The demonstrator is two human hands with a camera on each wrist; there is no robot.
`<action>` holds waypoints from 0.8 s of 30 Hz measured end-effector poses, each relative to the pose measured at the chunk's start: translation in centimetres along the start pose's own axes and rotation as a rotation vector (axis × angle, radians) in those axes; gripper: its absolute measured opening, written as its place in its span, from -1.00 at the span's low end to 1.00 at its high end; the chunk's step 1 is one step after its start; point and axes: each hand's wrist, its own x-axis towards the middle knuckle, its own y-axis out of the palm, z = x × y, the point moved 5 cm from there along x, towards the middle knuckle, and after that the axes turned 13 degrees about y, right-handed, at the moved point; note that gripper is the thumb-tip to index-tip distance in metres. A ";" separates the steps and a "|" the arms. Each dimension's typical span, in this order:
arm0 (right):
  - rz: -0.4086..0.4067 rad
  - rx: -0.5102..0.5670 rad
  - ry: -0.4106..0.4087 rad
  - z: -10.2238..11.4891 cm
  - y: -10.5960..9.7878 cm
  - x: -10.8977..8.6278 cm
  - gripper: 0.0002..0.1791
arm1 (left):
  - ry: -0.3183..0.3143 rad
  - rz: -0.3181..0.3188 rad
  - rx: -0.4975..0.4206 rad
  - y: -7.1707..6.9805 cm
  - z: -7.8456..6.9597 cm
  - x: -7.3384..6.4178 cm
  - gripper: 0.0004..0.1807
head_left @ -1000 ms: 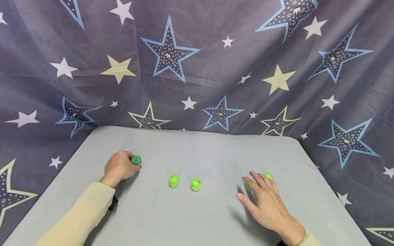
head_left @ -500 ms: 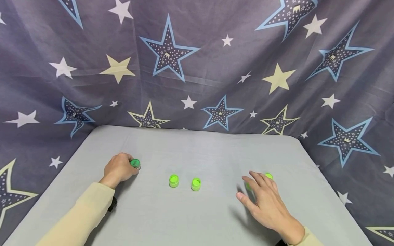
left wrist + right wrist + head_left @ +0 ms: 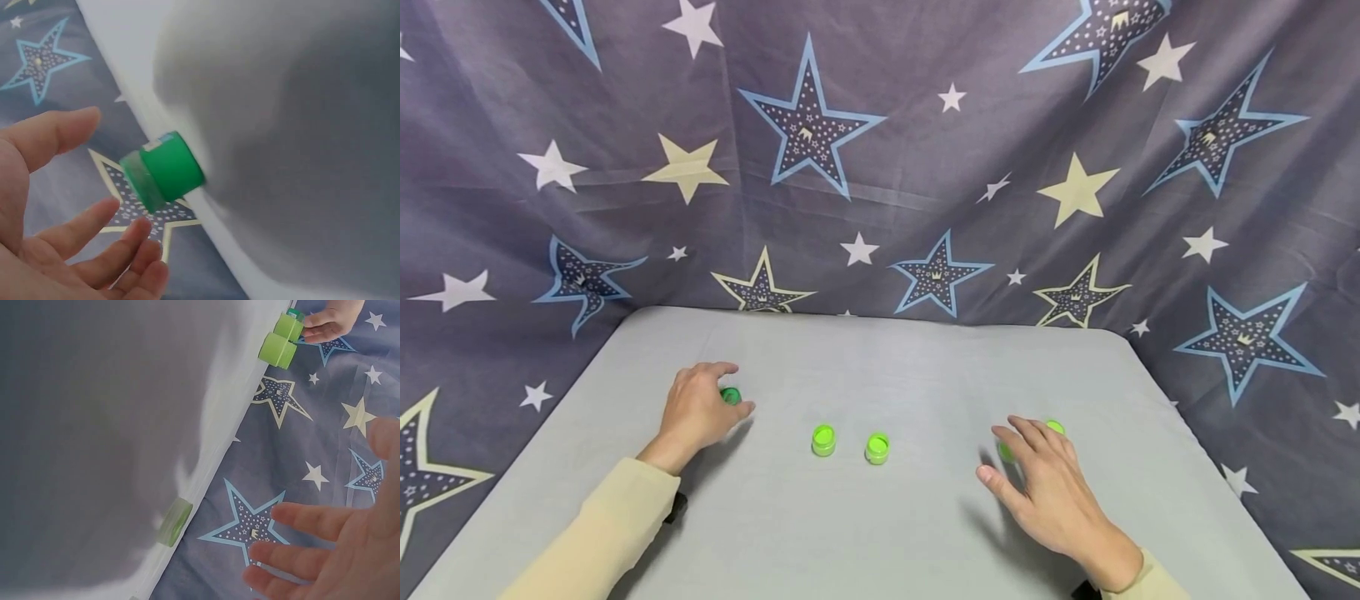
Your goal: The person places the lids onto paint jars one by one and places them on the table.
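A small dark green jar stands on the table at the left. My left hand is spread around it, thumb and fingers apart. In the left wrist view a gap shows between the fingers and the green jar. Two light green jars stand near the middle. My right hand hovers with loosely spread fingers at the right. It partly hides two light green pieces; in the right wrist view one is a low, flat light green disc, apart from the fingers.
A grey cloth-covered table carries everything. Behind and beside it hangs a dark curtain printed with stars. Cream sleeves cover both forearms, with a black strap at the left wrist.
My left hand has let go of the dark green jar after drawing it slightly nearer; its thumb and fingers have spread apart. My right hand stays almost still.
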 end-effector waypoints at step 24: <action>0.014 -0.021 0.008 -1.0 -0.2 0.2 -0.33 | 0.196 -0.008 -0.167 2.0 -5.8 -1.9 -0.43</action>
